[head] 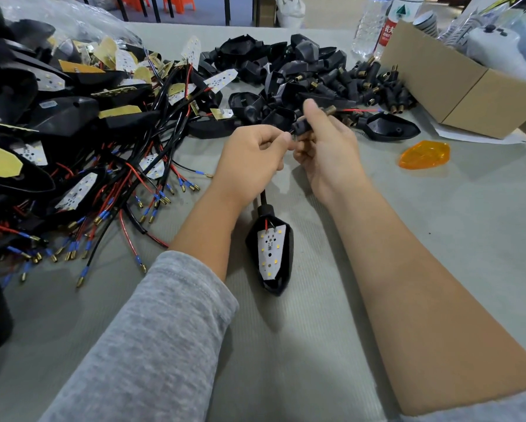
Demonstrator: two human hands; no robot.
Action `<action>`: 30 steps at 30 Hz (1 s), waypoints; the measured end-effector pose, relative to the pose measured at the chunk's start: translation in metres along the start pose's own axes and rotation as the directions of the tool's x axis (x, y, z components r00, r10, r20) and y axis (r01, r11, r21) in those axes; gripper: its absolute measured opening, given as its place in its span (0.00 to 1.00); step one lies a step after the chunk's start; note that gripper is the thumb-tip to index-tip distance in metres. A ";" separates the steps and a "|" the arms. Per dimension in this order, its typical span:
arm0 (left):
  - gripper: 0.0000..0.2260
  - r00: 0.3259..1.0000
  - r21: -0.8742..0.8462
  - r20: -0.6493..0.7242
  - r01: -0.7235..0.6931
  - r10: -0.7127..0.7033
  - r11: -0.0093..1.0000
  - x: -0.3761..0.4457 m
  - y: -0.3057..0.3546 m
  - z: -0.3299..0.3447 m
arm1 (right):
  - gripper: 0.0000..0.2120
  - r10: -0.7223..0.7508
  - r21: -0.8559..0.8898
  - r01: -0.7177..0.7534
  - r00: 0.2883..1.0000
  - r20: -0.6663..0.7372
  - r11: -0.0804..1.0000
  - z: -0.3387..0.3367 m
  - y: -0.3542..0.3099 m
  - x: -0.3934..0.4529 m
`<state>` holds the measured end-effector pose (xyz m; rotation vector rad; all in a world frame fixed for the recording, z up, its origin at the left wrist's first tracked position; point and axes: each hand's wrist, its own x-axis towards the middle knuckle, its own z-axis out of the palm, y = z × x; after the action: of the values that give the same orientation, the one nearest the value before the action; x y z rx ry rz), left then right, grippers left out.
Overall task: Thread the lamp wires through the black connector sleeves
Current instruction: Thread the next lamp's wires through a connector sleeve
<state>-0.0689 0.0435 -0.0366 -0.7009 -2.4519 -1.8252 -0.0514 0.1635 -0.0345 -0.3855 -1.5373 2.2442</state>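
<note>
Pinched a matte black connector sleeve [301,127] between right hand [325,150] fingers, gripped its mostly hidden wire in curled left hand [251,161], glossy teardrop lamp [271,254] dangling below.

**Black, red, blue and amber on a grey table**

The ribbed grey table covering [331,315] carries glossy black plastic lamp housings [269,254] with white LED boards [270,251] dotted yellow. Thin red and black wires [128,181] end in blue-collared brass tips [83,274]. A translucent orange lens [424,155] lies beside a plain brown cardboard box [456,86]. One heathered grey sleeve [152,339].
</note>
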 end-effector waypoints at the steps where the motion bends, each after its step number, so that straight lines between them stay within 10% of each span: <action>1: 0.12 1.000 0.004 0.000 -0.005 0.005 1.000 0.000 -0.001 0.000 | 0.12 -0.014 -0.053 0.015 1.000 0.017 0.998 0.002 0.001 -0.001; 24: 0.12 0.998 -0.037 0.060 0.018 -0.016 0.999 -0.002 0.006 0.001 | 0.13 0.016 -0.096 -0.010 0.998 0.060 0.995 0.002 0.001 -0.001; 30: 0.16 0.918 -0.173 0.395 0.116 -0.039 0.978 -0.005 0.011 0.000 | 0.20 0.172 0.179 -0.166 0.985 -0.022 0.970 -0.003 -0.006 -0.002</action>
<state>-0.0606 0.0445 -0.0275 -1.0928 -2.5808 -2.1610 -0.0473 0.1674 -0.0296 -0.5197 -1.3169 2.4661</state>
